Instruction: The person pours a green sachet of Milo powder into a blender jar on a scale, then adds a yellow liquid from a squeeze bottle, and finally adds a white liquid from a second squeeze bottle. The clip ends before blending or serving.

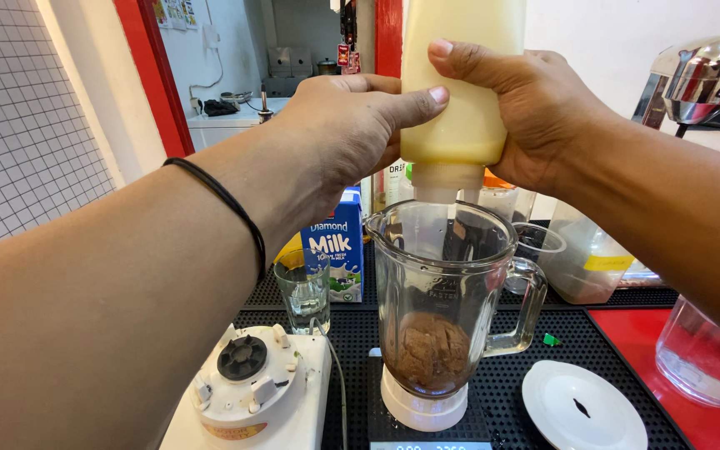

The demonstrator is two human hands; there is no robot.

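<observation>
Blue milk carton [336, 250] behind glass [305, 289]

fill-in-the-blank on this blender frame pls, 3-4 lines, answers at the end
1. Both hands, left hand and right hand, hold an upside-down squeeze bottle of pale ____ liquid.
2. The bottle's nozzle points into the glass ____ jar.
3. The powder at the jar's bottom is ____.
4. The white lid lies to the jar's ____.

Answers: yellow; blender; brown; right
</observation>
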